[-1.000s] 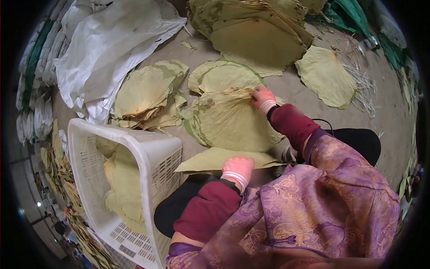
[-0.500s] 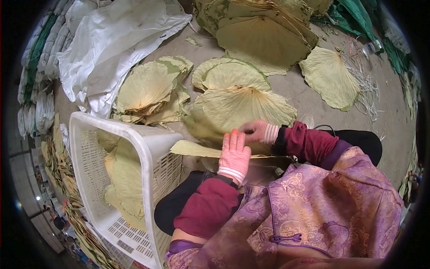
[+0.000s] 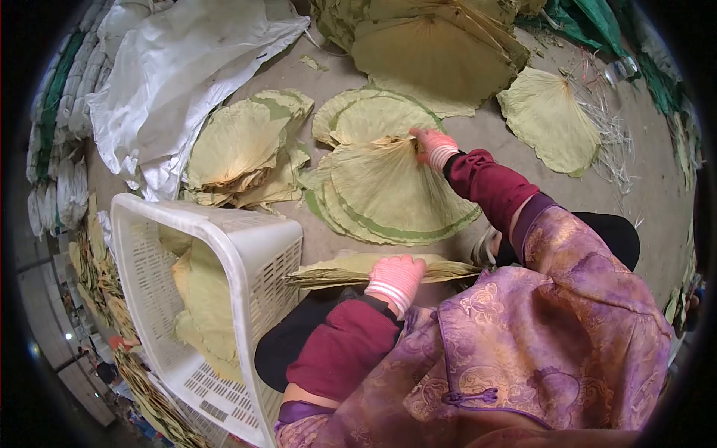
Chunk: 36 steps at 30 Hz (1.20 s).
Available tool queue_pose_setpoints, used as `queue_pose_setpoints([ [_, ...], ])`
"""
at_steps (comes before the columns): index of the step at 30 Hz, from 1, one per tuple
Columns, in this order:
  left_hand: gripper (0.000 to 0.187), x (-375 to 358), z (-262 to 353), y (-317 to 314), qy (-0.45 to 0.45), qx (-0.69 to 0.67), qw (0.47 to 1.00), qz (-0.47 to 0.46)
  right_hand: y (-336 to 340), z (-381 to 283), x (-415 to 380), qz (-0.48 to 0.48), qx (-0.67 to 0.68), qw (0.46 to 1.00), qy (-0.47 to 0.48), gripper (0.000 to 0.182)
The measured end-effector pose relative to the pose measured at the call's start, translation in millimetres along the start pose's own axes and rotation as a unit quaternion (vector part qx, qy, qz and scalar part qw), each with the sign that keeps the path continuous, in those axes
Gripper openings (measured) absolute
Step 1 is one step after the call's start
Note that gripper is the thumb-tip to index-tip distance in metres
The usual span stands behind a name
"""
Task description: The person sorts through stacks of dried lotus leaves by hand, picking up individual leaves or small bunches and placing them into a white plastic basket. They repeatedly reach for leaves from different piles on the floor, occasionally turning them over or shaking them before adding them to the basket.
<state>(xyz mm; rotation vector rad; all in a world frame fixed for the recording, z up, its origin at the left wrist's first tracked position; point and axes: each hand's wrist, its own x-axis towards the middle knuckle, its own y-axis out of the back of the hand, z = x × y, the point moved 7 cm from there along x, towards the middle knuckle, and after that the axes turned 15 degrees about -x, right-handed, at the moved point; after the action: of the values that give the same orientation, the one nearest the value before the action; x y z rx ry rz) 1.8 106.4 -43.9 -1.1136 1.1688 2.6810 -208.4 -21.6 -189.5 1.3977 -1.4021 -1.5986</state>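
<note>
Centre: a fan-shaped pile of dried pale-green leaves (image 3: pixel 396 190), probably light and brittle; its gathered brown edge, pinched by the right hand (image 3: pixel 435 148), seems the sturdiest hold. Lower centre: the left hand (image 3: pixel 396 278), fingers curled, grasps a thin yellow-green leaf sheaf (image 3: pixel 332 273).

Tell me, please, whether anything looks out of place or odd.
A loose tangle of thin, whitish strips lies on the grey-brown floor at upper right, beside a pale-green, fan-shaped leaf; its messy sprawl looks odd against the layered, greenish leaf pile at centre.
</note>
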Motion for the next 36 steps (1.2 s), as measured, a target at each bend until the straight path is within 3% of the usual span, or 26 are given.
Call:
queue_pose_setpoints([
  [4,0.027,-1,2,-8,0.020,-0.025,0.999,-0.032,-27,-13,-8,-0.075,-0.019,0.996,0.041,0.031],
  [7,0.025,-1,-1,-11,0.019,-0.025,0.999,-0.018,-20,-35,-41,0.026,0.032,0.989,0.141,0.023],
  [10,0.021,-2,-1,-11,0.011,-0.015,1.000,0.002,-25,-51,-59,-0.014,0.028,0.986,0.164,0.021],
  [14,0.017,-8,7,-9,0.013,0.005,1.000,-0.011,-31,-47,-66,-0.049,0.130,0.985,0.104,0.021],
  [17,0.016,-20,12,-8,0.008,-0.002,1.000,-0.022,-15,-31,-27,-0.047,0.194,0.977,0.076,0.023],
  [18,0.016,-21,11,-9,0.008,-0.004,1.000,-0.024,-11,-28,-14,-0.016,0.186,0.979,0.088,0.025],
  [20,0.017,-22,10,-10,0.007,-0.004,1.000,-0.031,-11,-32,26,-0.025,0.019,0.992,0.122,0.031],
  [23,0.018,-20,6,-8,0.050,-0.054,0.994,-0.080,-14,-47,41,-0.019,-0.015,0.989,0.143,0.033],
  [25,0.019,-18,3,-14,0.049,-0.056,0.995,-0.073,-21,-61,34,-0.030,0.008,0.986,0.167,0.031],
  [33,0.022,-25,3,-18,0.019,-0.044,0.997,-0.053,-34,-27,13,0.013,0.016,0.998,0.059,0.025],
  [36,0.023,-26,3,-21,0.015,-0.033,0.998,-0.049,-41,-28,-10,0.044,0.054,0.995,0.070,0.023],
])
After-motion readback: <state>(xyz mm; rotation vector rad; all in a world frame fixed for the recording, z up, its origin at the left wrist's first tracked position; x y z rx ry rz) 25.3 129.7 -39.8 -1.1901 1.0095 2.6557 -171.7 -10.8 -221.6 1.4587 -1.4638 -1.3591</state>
